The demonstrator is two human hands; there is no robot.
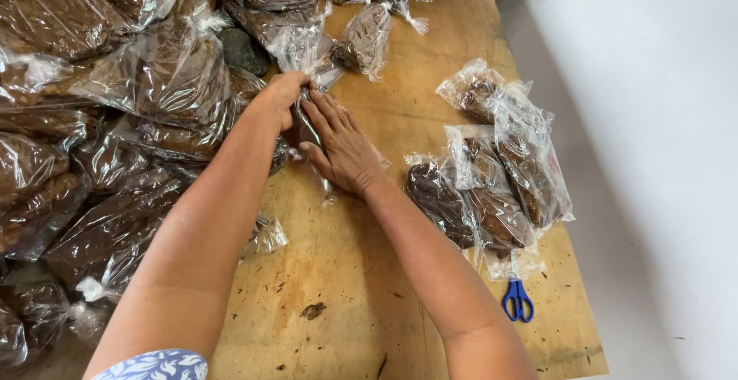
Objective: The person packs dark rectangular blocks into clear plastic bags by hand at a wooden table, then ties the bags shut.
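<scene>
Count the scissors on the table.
1. Blue-handled scissors lie near the table's right edge, below the small cluster of bags. Others could be hidden under the bags.
</scene>
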